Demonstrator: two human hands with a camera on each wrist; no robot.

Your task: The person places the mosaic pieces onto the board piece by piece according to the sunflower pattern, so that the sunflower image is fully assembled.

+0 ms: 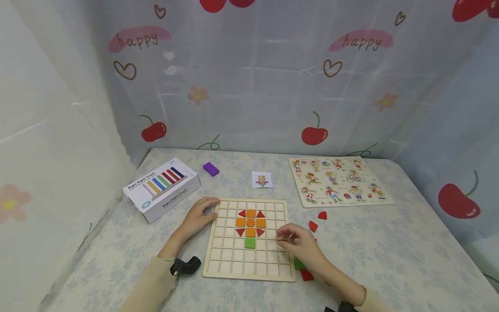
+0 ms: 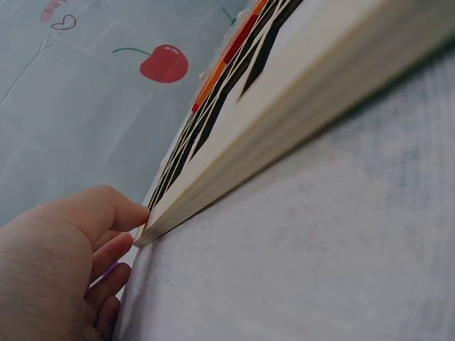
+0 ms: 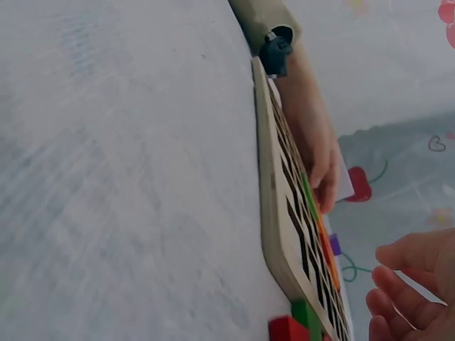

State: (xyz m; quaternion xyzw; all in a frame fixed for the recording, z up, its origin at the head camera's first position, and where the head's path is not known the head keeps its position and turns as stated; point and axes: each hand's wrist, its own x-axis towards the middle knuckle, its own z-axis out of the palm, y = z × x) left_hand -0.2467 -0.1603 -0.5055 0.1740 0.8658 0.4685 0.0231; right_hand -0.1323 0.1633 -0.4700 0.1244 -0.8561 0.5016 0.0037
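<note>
A wooden grid board (image 1: pixel 230 262) lies flat on the table. Near its upper middle, orange squares surround an orange round piece (image 1: pixel 251 222), with red triangles at the corners and a green square (image 1: pixel 250 243) below. My left hand (image 1: pixel 199 216) holds the board's far left corner; the left wrist view shows the thumb (image 2: pixel 121 209) on the edge there and bent fingers beside it. Over the right side of the board hovers my right hand (image 1: pixel 300 247), fingers loosely bent and apart from the thumb. Nothing shows between the right fingers (image 3: pixel 398 284) in the right wrist view.
Right of the board lie red pieces (image 1: pixel 306 275) and a green piece (image 1: pixel 299 263), partly hidden by my right hand. Farther back are a boxed toy (image 1: pixel 167 186), a purple block (image 1: pixel 211 169), a small pattern card (image 1: pixel 261 180) and a picture puzzle board (image 1: pixel 339 182).
</note>
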